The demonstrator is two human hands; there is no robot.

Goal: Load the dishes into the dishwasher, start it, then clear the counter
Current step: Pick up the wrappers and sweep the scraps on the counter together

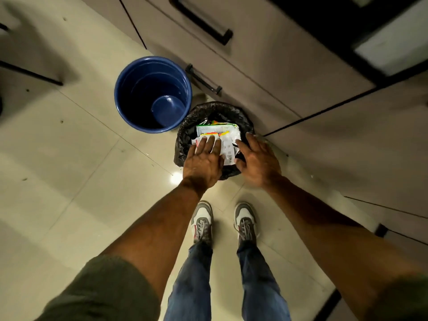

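My left hand (203, 158) presses flat on light, springy wrappers (220, 133) in the bin (185, 137); right hand (257, 161) spread beside. I'd push their middle.

Crumpled white food wrappers (217, 132) with green, orange and yellow print lie heaped at the top of a small round bin (185, 137) lined with a black plastic bag, standing on the tiled floor (69, 158).
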